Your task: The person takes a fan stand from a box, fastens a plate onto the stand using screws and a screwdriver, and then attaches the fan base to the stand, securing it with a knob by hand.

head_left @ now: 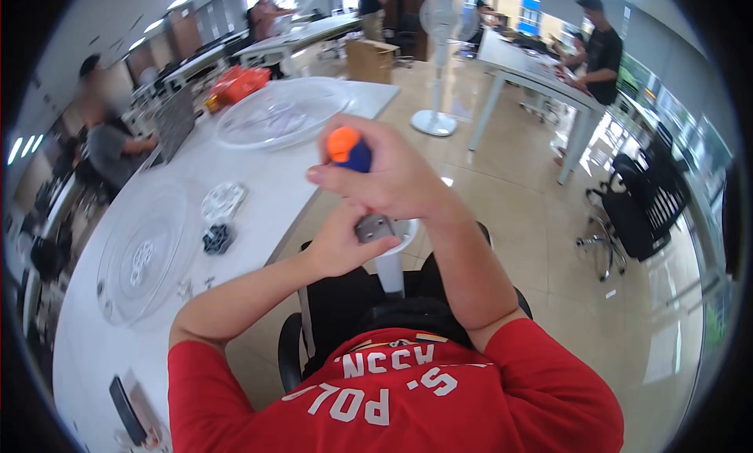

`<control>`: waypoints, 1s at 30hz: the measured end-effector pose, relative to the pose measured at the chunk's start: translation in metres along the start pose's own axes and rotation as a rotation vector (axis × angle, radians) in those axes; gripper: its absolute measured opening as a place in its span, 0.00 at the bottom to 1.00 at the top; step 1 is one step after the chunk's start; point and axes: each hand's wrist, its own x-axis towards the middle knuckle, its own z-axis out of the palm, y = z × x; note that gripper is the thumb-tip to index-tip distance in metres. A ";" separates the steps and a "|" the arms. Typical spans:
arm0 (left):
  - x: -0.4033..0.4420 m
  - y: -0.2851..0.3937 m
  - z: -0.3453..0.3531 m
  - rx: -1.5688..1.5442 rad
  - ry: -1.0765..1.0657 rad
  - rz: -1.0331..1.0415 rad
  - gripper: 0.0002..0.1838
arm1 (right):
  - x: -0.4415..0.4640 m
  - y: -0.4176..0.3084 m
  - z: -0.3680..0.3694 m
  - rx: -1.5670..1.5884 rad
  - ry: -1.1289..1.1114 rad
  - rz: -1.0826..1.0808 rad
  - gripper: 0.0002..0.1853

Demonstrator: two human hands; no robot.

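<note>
My right hand (384, 171) is wrapped round the orange and dark blue handle of a screwdriver (345, 149); its shaft is hidden by my hands. Just below it, my left hand (341, 245) grips the top of a white tapered part (390, 271), thumb across a grey metal face (371, 229) with small holes. That white part stands upright between my legs, its wide end up. On the table to the left lie a white round piece with holes (224, 201) and a dark lobed knob (217, 238).
On the white table (259, 210) lie two large clear round covers (282, 112) (118, 296), an orange bag (240, 83) and a black bar-shaped object (127, 410). A white standing fan (441, 69) and a black office chair (639, 206) stand beyond. Other people work at tables around.
</note>
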 end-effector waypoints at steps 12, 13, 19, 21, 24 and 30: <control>-0.017 -0.005 -0.015 0.111 0.078 0.078 0.54 | 0.028 0.034 0.016 0.263 -0.259 0.311 0.16; -0.022 -0.005 -0.017 0.137 0.106 0.054 0.54 | 0.030 0.041 0.020 0.286 -0.295 0.295 0.16; -0.045 0.024 -0.043 0.033 0.015 -0.398 0.52 | 0.051 0.064 0.041 0.602 -0.626 0.451 0.24; -0.062 0.015 -0.040 0.146 0.165 -0.311 0.50 | 0.060 0.070 0.056 0.667 -0.526 0.438 0.25; -0.084 0.024 -0.040 0.215 0.365 -0.247 0.51 | 0.081 0.088 0.070 0.670 -0.308 0.408 0.28; -0.135 0.052 -0.025 0.221 0.724 -0.361 0.63 | 0.126 0.206 0.096 -0.232 -0.148 0.165 0.29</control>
